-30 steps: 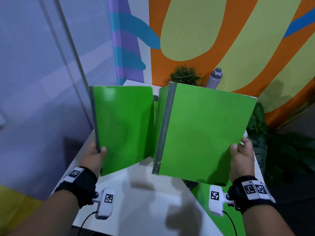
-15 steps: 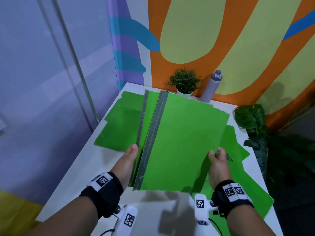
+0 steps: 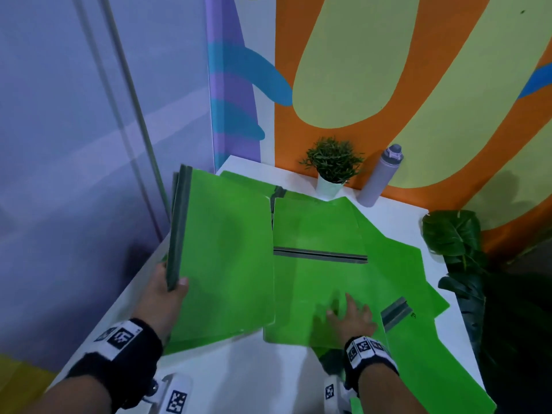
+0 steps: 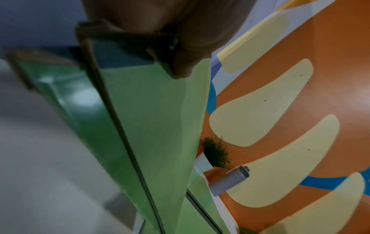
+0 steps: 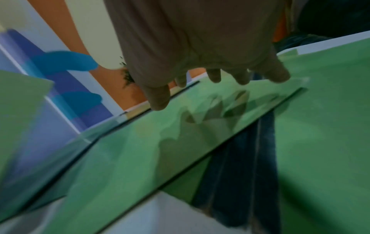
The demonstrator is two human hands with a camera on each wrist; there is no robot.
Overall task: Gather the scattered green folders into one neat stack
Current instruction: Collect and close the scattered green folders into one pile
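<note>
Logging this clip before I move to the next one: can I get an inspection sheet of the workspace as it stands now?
Surface: white table, bare at the near edge, mostly covered in green.
Job's things: held folders, grey spines together, gripped at the left; loose folders lie overlapping at different angles, not yet stacked.
Clutter: small potted plant and grey bottle at the far edge by the wall.
Hands: left hand grips the held folders by the spine; right hand rests with spread fingers on a loose folder.
Cables: nothing seen.
Surroundings: orange and yellow mural wall; large-leaf plant right of the table.
</note>
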